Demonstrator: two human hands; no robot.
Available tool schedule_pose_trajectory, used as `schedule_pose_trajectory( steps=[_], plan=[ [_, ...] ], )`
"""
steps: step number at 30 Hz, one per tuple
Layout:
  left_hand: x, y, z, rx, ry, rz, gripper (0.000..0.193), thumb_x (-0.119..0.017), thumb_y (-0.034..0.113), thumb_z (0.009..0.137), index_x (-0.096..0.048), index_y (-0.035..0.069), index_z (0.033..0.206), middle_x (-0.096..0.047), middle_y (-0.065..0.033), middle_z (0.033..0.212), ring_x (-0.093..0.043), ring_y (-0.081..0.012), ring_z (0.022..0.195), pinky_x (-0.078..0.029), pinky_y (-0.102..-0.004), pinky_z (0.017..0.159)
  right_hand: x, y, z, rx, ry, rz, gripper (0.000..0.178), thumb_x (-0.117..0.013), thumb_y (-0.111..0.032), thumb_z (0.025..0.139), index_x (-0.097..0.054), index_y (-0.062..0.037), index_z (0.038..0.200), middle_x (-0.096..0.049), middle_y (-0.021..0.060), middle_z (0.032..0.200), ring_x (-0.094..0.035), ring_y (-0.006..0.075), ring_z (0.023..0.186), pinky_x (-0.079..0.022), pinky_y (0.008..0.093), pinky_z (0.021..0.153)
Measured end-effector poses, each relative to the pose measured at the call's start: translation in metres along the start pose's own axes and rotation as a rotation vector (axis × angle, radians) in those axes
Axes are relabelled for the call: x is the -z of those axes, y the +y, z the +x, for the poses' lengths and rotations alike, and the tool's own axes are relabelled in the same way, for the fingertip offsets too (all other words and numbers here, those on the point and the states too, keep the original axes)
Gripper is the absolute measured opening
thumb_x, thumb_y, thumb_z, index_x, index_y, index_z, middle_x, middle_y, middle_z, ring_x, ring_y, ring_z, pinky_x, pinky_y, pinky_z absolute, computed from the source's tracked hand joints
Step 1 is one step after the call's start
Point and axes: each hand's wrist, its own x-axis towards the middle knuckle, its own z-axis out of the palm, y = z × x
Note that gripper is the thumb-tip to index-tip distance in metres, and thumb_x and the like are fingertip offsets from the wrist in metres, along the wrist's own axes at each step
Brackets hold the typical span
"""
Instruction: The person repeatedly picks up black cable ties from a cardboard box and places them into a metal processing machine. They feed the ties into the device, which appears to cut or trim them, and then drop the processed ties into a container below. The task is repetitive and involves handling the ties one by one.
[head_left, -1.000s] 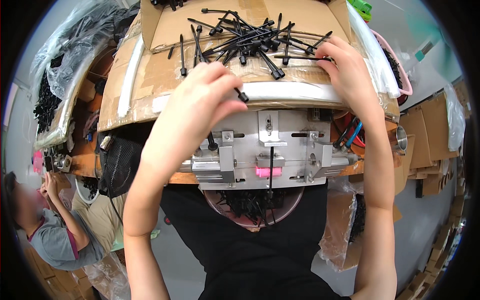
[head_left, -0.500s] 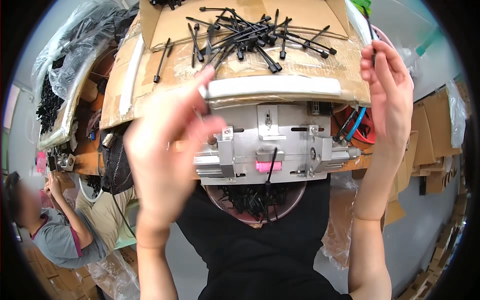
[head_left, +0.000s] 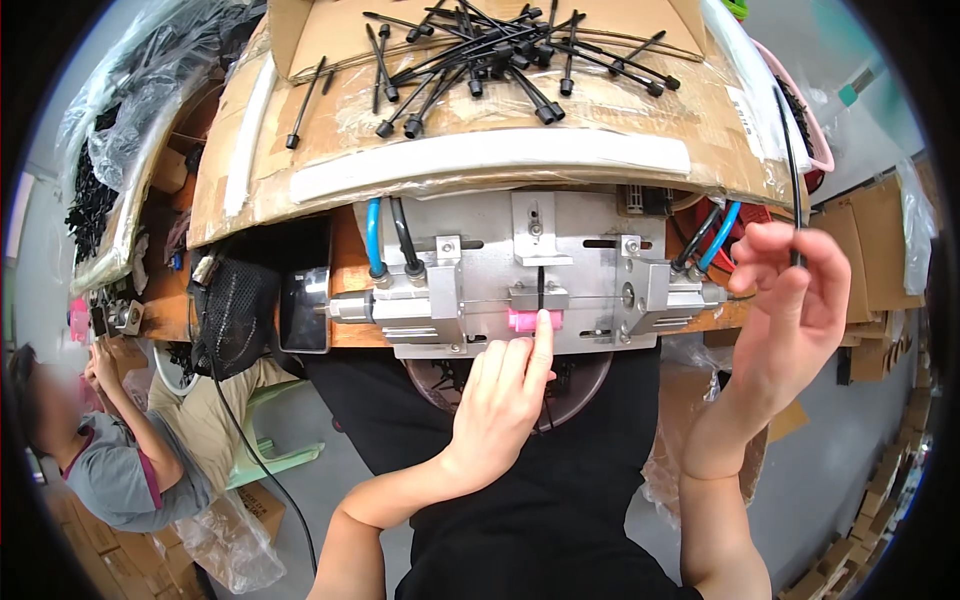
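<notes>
Head view: a thin black cable tie point(head_left: 792, 170), judged light, springy and slick, is pinched near its lower end by the right hand point(head_left: 785, 310), right of the metal fixture point(head_left: 520, 275). The left hand point(head_left: 505, 395) presses its fingertips on one pink block point(head_left: 532, 321) at the front of the metal fixture. Over a dozen loose ties point(head_left: 480, 60) are piled on the cardboard point(head_left: 640, 110) above it.

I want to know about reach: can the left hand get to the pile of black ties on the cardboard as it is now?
Probably yes. The left hand touches the pink part of the metal jig, and the black ties lie uncovered on the cardboard above it, with nothing between.
</notes>
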Motion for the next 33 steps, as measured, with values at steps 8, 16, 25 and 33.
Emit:
schedule_pose_trajectory(
  steps=[8, 16, 25, 33],
  plan=[
    [0.028, -0.012, 0.009, -0.014, -0.044, -0.154, 0.063, -0.066, 0.005, 0.082, -0.045, -0.005, 0.14, -0.052, -0.0099, 0.093, -0.052, -0.0235, 0.085, -0.047, -0.0345, 0.082, -0.015, 0.02, -0.09, 0.003, -0.376, -0.34, 0.041, -0.075, 0.012, 0.074, -0.062, 0.004, 0.112, -0.067, 0.0163, 0.094, -0.066, 0.0236, 0.074, -0.055, 0.0327, 0.067],
    [0.113, -0.137, 0.128, 0.156, 0.132, -0.082, 0.017, -0.059, 0.009, 0.093, -0.065, 0.002, 0.108, -0.063, -0.0075, 0.102, -0.06, -0.0178, 0.094, -0.047, -0.0293, 0.084, -0.05, 0.038, -0.132, -0.044, -0.509, -0.458, 0.065, -0.078, 0.009, 0.071, -0.055, 0.0069, 0.132, -0.061, 0.0104, 0.077, -0.06, 0.0216, 0.065, -0.051, 0.0309, 0.061],
    [0.136, -0.118, 0.086, 0.128, 0.174, -0.119, 0.015, -0.065, -0.004, 0.081, -0.063, -0.002, 0.095, -0.061, -0.0112, 0.087, -0.061, -0.0211, 0.08, -0.048, -0.0287, 0.075, -0.033, 0.03, -0.085, 0.025, -0.63, -0.475, 0.063, -0.081, -0.014, 0.075, -0.056, -0.0004, 0.132, -0.062, 0.0092, 0.08, -0.059, 0.0237, 0.068, -0.05, 0.0357, 0.061],
    [0.086, -0.082, 0.047, 0.127, 0.538, -0.018, 0.022, -0.072, -0.006, 0.076, -0.062, 0.001, 0.095, -0.062, -0.0119, 0.093, -0.058, -0.0283, 0.087, -0.048, -0.0373, 0.075, -0.016, 0.098, 0.128, 0.371, -0.467, -1.124, 0.018, -0.067, -0.005, 0.084, -0.063, -0.0018, 0.102, -0.06, 0.0129, 0.1, -0.059, 0.0341, 0.096, -0.047, 0.0386, 0.083]
  ],
)
